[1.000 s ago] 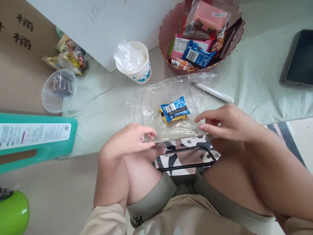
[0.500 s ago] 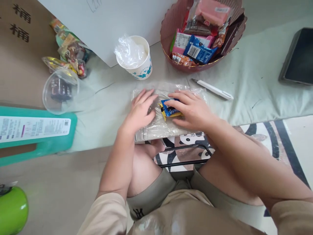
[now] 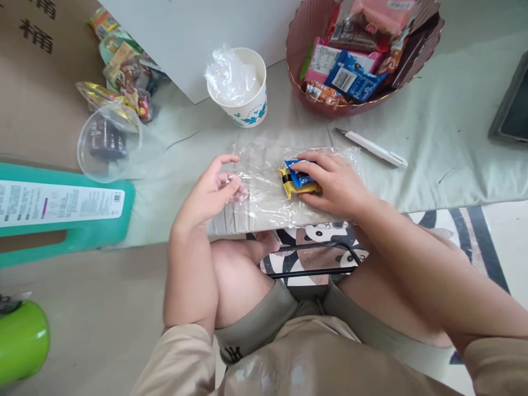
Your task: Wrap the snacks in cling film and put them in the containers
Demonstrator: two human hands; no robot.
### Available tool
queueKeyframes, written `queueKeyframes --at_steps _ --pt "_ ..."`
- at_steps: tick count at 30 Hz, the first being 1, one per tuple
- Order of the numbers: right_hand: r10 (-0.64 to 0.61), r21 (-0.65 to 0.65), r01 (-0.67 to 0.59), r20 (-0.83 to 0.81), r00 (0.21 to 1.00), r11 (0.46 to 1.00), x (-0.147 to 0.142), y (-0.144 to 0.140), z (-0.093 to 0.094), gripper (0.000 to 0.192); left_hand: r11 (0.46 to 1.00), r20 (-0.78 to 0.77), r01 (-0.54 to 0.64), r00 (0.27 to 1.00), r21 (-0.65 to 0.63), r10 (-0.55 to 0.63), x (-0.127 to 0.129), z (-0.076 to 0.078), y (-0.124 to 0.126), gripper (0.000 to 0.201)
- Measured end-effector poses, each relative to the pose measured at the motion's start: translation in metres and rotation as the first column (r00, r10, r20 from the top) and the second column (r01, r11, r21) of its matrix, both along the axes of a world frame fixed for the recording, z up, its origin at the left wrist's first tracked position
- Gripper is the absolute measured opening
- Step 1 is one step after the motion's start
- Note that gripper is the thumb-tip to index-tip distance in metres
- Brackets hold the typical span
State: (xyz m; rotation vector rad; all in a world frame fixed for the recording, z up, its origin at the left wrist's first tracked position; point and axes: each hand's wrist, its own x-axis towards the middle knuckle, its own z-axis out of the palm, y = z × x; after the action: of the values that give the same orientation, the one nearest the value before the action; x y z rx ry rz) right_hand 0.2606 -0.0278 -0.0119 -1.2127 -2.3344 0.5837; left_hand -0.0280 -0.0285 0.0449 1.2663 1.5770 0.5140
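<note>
A clear plastic bag [image 3: 264, 201] lies spread near the table's front edge. At its left edge, my left hand [image 3: 210, 190] pinches the film between thumb and curled fingers, the index finger extended. My right hand [image 3: 338, 181] rests on the bag's right side, its fingers bent over two small snack packets. One is a blue packet [image 3: 297, 175], partly under the fingers; below it a yellow packet [image 3: 289, 187] with a dark band shows its left end. Whether the packets are inside or on top of the bag, I cannot tell.
Behind the bag stand a paper cup [image 3: 251, 113] stuffed with clear plastic and a pink bowl [image 3: 317, 107] of packaged snacks. A white utility knife [image 3: 375, 147] lies to the right. To the left are a clear plastic cup [image 3: 84, 159], a teal container [image 3: 124, 201] and wrapped snacks [image 3: 124, 71].
My left hand has moved left from lying on the plastic and now grips its edge. The yellow packet shows more beside the blue one under my right hand. The view has shifted slightly.
</note>
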Motion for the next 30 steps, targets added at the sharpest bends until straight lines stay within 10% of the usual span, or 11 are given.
queueKeyframes --at_steps 18,30 --pt "-0.017 0.033 0.017 0.001 1.000 0.999 -0.001 0.000 -0.002 0.046 0.999 0.021 0.043 0.999 -0.025 -0.043 -0.007 0.002 0.005 0.011" --pt "-0.004 0.071 0.005 -0.010 1.000 0.997 -0.001 0.001 -0.004 0.046 0.940 -0.014 0.285 0.956 -0.187 -0.293 -0.023 0.002 0.005 0.064"
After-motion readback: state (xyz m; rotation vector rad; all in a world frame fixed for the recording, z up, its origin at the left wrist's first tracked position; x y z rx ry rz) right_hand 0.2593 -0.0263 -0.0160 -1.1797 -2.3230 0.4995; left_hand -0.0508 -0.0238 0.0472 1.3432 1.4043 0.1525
